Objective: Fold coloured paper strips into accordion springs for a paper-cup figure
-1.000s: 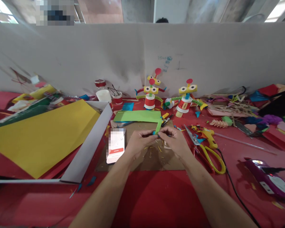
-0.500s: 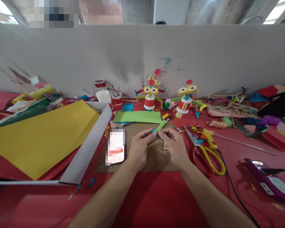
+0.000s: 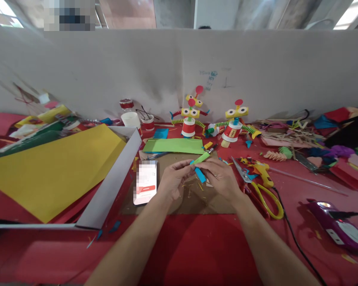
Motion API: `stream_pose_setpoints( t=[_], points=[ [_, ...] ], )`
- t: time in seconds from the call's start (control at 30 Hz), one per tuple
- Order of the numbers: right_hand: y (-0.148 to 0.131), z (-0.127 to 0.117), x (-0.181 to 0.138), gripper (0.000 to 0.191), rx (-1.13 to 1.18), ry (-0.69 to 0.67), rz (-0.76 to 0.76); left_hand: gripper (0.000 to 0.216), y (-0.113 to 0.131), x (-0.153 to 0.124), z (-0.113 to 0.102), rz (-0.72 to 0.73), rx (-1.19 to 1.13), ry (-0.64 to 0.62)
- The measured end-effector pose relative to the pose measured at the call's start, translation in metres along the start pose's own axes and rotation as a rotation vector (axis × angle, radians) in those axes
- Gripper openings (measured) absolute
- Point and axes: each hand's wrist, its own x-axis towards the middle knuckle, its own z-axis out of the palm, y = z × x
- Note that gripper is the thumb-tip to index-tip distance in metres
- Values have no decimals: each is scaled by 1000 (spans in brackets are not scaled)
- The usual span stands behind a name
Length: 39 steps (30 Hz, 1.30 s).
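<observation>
My left hand (image 3: 177,176) and my right hand (image 3: 222,174) meet over a brown cardboard sheet (image 3: 179,206). Both are closed in a pinch on small paper strips. A blue paper strip (image 3: 200,174) slants down between the hands. Across it lies a green paper strip (image 3: 201,159), pointing up to the right. The spot where the strips meet is partly covered by my fingertips. Behind the hands lies a wide light green paper piece (image 3: 173,145). A phone (image 3: 145,183) with a lit screen is left of my left hand.
Scissors (image 3: 261,194) and a yellow glue gun (image 3: 263,174) with a cord lie to the right. A white box (image 3: 110,178) holding coloured paper stands left. Paper-cup figures (image 3: 232,131) stand at the back by the grey partition (image 3: 137,63). A purple device (image 3: 337,224) lies far right.
The blue strip, mostly hidden before, now hangs out below the fingers. The green strip has tilted flatter, and my right hand has turned a little.
</observation>
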Motion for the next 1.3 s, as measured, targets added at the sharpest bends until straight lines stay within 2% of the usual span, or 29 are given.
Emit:
stream_pose_setpoints(
  t=[0.23, 0.4, 0.7, 0.9, 1.17, 1.3],
  points=[
    [1, -1, -1, 25, 51, 109, -38, 31, 1, -3, 2, 73, 123, 15],
    [-1, 3, 0, 16, 45, 173, -38, 29, 1, -5, 4, 146, 199, 43],
    [-10, 16, -2, 7, 159, 255, 196, 23, -1, -4, 4, 222, 231, 11],
    [-13, 21, -2, 9, 280, 278, 327, 21, -1, -4, 5, 248, 258, -21],
    [-14, 25, -4, 11, 309, 311, 343, 27, -3, -4, 4, 252, 248, -23],
    [-14, 27, -5, 24, 332, 346, 352, 25, -3, -5, 4, 240, 240, -32]
  ],
)
